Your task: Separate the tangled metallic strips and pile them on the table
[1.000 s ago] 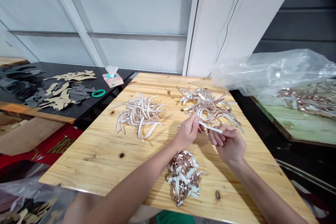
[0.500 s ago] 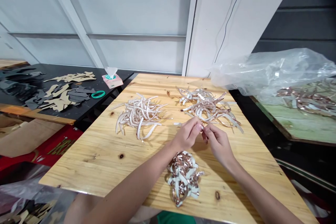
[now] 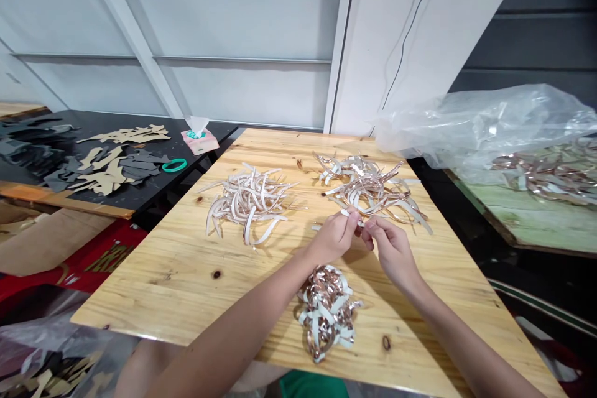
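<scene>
Above the middle of the wooden table, my left hand and my right hand meet, fingers pinched on a thin white strip. One end of the strip shows past my left thumb; most of it is hidden by the fingers. Just beyond my hands spreads a pile of shiny rose-gold and white strips. A heap of pale pinkish-white strips lies to the left. Between my forearms sits a clump of curled rose-gold and white strips.
On the black table at left are tan and grey cut pieces, a green tape ring and a tissue pack. A clear plastic sheet covers part of another strip pile at right.
More of the white strip now shows above my left thumb. Both hands have shifted only slightly, and the piles lie where they were.
</scene>
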{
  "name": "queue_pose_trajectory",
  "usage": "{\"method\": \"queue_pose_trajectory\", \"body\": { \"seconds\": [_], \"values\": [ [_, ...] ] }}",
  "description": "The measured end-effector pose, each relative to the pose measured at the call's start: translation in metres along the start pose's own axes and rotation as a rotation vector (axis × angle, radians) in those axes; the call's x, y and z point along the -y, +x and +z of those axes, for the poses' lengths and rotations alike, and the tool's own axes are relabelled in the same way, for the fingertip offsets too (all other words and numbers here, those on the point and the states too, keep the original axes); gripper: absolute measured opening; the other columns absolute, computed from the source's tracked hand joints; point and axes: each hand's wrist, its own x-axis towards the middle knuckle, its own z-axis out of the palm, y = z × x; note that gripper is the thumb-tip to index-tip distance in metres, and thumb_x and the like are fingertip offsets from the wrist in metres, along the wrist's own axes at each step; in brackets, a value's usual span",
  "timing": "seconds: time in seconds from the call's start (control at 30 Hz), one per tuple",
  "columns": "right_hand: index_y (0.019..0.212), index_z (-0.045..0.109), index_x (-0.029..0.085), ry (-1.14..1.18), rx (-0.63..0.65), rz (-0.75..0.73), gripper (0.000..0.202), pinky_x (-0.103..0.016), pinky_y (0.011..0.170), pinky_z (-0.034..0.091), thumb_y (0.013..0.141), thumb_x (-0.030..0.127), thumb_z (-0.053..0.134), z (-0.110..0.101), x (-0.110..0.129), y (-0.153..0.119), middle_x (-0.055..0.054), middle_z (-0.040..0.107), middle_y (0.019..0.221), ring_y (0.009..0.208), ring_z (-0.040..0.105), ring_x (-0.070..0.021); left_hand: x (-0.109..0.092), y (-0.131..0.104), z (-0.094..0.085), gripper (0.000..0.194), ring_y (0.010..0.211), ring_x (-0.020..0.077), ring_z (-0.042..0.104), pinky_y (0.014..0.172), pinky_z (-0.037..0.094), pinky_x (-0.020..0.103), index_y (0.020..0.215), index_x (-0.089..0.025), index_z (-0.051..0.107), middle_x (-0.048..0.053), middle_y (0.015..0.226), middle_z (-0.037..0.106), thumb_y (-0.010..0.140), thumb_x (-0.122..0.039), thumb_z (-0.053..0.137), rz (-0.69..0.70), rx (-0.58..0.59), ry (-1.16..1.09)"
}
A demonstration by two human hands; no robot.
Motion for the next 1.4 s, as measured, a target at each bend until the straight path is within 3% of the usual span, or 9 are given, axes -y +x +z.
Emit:
{"method": "queue_pose_trajectory", "body": {
  "seconds": [0.2,0.4,0.5,0.6,0.7,0.8,0.9,1.0,1.4],
  "values": [
    [0.060,0.052,0.021,0.306,-0.092,0.100,0.034,-0.032,0.071,0.039,0.093,0.026,0.053,-0.001,-0.005,0.007,0.002,0.045,0.058,0.062,0.045,-0.0162,0.004,0.002,0.004,0.058,0.076,0.0169,0.063,0.079,0.049,0.030,0.079,-0.017,0.061,0.006,0.078,0.068,0.105,-0.051,0.022,-0.055,-0.089,-0.041],
    [0.057,0.043,0.022,0.580,-0.147,0.175,0.031,-0.029,0.056,0.035,0.086,0.025,0.054,-0.004,0.001,0.013,0.003,0.032,0.056,0.055,0.035,-0.0140,0.007,0.005,0.000,0.057,0.072,0.0167,0.063,0.075,0.049,0.030,0.077,-0.018,0.057,0.005,0.078,0.069,0.104,-0.055,0.022,-0.107,-0.138,-0.153],
    [0.062,0.041,0.023,0.612,-0.169,0.177,0.032,-0.028,0.056,0.038,0.090,0.031,0.054,-0.004,0.002,0.015,0.004,0.030,0.057,0.054,0.034,-0.0142,0.009,0.004,0.000,0.057,0.073,0.0175,0.065,0.074,0.050,0.030,0.079,-0.019,0.056,0.006,0.079,0.071,0.103,-0.057,0.021,-0.147,-0.124,-0.245],
    [0.074,0.048,0.024,0.625,-0.203,0.217,0.038,-0.029,0.055,0.042,0.097,0.054,0.045,0.000,-0.001,0.014,0.003,0.036,0.060,0.056,0.040,-0.0156,0.007,0.002,0.001,0.053,0.073,0.0173,0.065,0.073,0.050,0.030,0.078,-0.020,0.051,0.005,0.078,0.069,0.102,-0.058,0.023,-0.141,-0.126,-0.298],
    [0.082,0.051,0.025,0.496,-0.155,0.230,0.049,-0.032,0.056,0.044,0.095,0.070,0.035,0.004,-0.007,0.010,0.002,0.045,0.062,0.059,0.048,-0.0185,0.003,-0.002,0.001,0.049,0.074,0.0166,0.062,0.075,0.048,0.029,0.079,-0.020,0.050,0.003,0.076,0.064,0.103,-0.055,0.026,-0.098,-0.154,-0.250],
    [0.081,0.050,0.024,0.174,-0.107,0.154,0.037,-0.030,0.058,0.042,0.089,0.059,0.061,0.006,-0.012,0.004,0.002,0.053,0.065,0.061,0.051,-0.0178,0.002,-0.004,0.000,0.049,0.074,0.0162,0.057,0.076,0.047,0.030,0.082,-0.019,0.052,0.002,0.075,0.059,0.103,-0.053,0.026,-0.051,-0.131,-0.220],
    [0.079,0.051,0.024,-0.045,-0.066,0.079,0.032,-0.031,0.062,0.041,0.093,0.051,0.061,0.005,-0.014,0.001,0.001,0.057,0.067,0.063,0.053,-0.0179,0.003,-0.004,0.000,0.049,0.076,0.0168,0.056,0.078,0.047,0.031,0.081,-0.018,0.051,0.003,0.076,0.057,0.103,-0.053,0.026,-0.013,-0.122,-0.260],
    [0.076,0.054,0.023,-0.109,-0.020,0.065,0.037,-0.032,0.065,0.042,0.099,0.051,0.050,0.002,-0.014,0.000,-0.001,0.059,0.067,0.067,0.055,-0.0193,0.003,-0.004,0.001,0.050,0.075,0.0173,0.056,0.077,0.047,0.032,0.078,-0.019,0.050,0.003,0.074,0.055,0.103,-0.054,0.025,-0.024,-0.146,-0.323],
    [0.069,0.055,0.022,-0.207,0.080,0.120,0.042,-0.031,0.062,0.038,0.098,0.051,0.050,0.001,-0.009,-0.001,0.000,0.057,0.064,0.062,0.051,-0.0185,0.006,-0.002,0.005,0.058,0.068,0.0154,0.054,0.071,0.047,0.030,0.078,-0.017,0.053,0.003,0.070,0.055,0.102,-0.060,0.021,-0.103,-0.189,-0.304]
  ]
}}
